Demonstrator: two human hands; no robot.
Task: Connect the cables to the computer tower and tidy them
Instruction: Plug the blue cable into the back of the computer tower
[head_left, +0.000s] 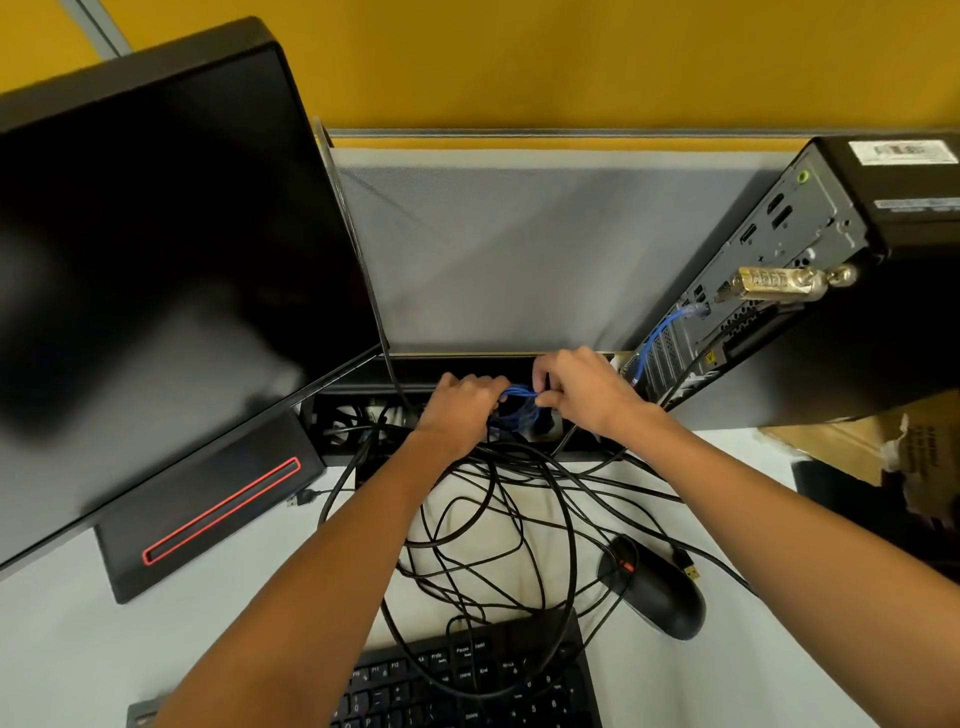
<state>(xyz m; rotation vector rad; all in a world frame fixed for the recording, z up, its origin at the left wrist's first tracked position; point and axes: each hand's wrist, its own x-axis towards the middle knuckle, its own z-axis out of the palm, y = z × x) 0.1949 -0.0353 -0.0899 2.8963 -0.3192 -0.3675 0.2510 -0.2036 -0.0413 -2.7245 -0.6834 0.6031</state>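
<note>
Over the cable tray (353, 415) at the back edge of the desk (104, 649), I see both hands working one bundle. Left hand (457, 410): fingers curled around a bunch of blue cable (519, 402), knuckles up. Right hand (582, 389): thumb and forefinger pinch the same blue cable from the other side, remaining fingers bent. The two hands sit just beside each other, the coil between them.

From the bundle, the blue cable runs up and right to the computer tower (810, 291), where its plug sits in a port on the rear panel. The tower stands right of the tray, rear panel facing the hands; a brass padlock (774, 283) hangs on it.

Below the tray, a tangle of black cables (519, 519) lies loose on the white desk, some passing over the keyboard (467, 680). A black mouse (654, 592) rests right of the tangle. Left of the tray stands a dark monitor (156, 249) on its base. Behind the tray: grey partition (519, 249), yellow wall (571, 62) above.
</note>
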